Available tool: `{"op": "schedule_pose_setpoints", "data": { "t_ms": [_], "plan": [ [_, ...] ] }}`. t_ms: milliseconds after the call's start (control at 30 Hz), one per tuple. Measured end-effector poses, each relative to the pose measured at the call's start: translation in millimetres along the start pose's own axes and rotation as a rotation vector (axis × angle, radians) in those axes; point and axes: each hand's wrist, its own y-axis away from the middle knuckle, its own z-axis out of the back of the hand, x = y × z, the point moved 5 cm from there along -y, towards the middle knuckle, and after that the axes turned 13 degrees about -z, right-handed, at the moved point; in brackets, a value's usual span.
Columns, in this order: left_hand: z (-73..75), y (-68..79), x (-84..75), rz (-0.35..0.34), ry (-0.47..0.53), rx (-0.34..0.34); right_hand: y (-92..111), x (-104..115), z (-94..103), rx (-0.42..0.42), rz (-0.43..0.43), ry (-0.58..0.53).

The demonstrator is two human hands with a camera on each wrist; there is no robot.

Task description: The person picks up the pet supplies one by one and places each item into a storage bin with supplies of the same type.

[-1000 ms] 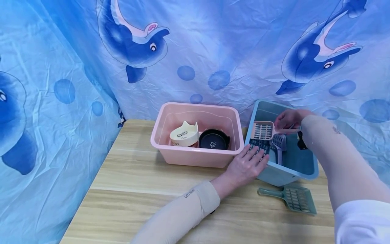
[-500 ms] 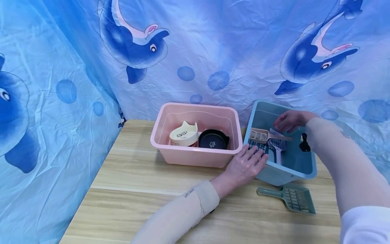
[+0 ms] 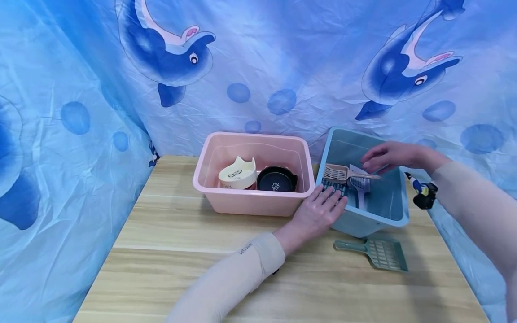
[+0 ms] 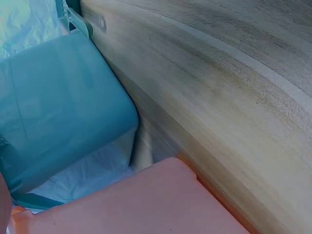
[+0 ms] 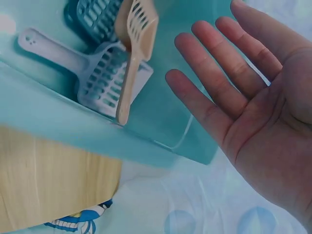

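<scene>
My left hand rests with straight fingers on the near left rim of the blue bin. Over the bin's far right side is my right hand, holding nothing; the right wrist view shows its palm and fingers spread. Inside the bin, a peach slotted litter scoop lies on top, crossing a lavender litter scoop. Beneath, towards the left, is a dark teal litter scoop. A green litter scoop lies on the table in front of the bin.
A pink bin stands left of the blue one, with a cream cat-eared bowl and a black paw-print bowl inside. The wooden table backs onto a blue dolphin-print sheet.
My right hand, earlier pinching the peach litter scoop above the bin, has let it drop onto the other scoops and drawn back rightwards and up. The left hand keeps its place at the rim.
</scene>
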Motion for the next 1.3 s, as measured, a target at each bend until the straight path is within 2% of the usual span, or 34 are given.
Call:
{"op": "schedule_pose_setpoints", "data": {
  "t_ms": [167,333,500,633,800,933,1100,1233,1300],
  "plan": [
    [-1.8,0.4,1.2,-0.001,0.015,-0.009,40,-8,-8.7,-0.079,0.043,-0.042],
    [-2.6,-1.0,1.1,-0.001,0.028,-0.024,87,-31,-15.2,-0.199,0.070,-0.045],
    [-3.1,-0.8,1.9,0.002,0.040,-0.021,118,-66,-27.9,-0.298,0.030,-0.043],
    [-3.4,-1.5,2.0,0.002,0.047,-0.026,130,-99,-43.2,-0.325,-0.002,-0.094],
    [-0.4,-3.1,2.4,-0.003,0.065,-0.018,136,-131,-67.2,-0.284,-0.026,-0.168],
    [-0.7,-2.9,2.8,-0.011,0.071,0.018,132,-146,-91.4,-0.171,0.009,-0.235],
    [-0.1,-3.3,3.4,-0.013,0.083,0.017,124,-149,-124.4,0.005,0.094,-0.330],
    [-0.1,-4.5,3.9,-0.012,0.086,0.002,115,-144,-147.2,0.067,0.141,-0.367],
    [-0.5,-5.0,3.6,-0.011,0.089,-0.009,111,-141,-156.8,0.075,0.128,-0.379]
  ]
}}
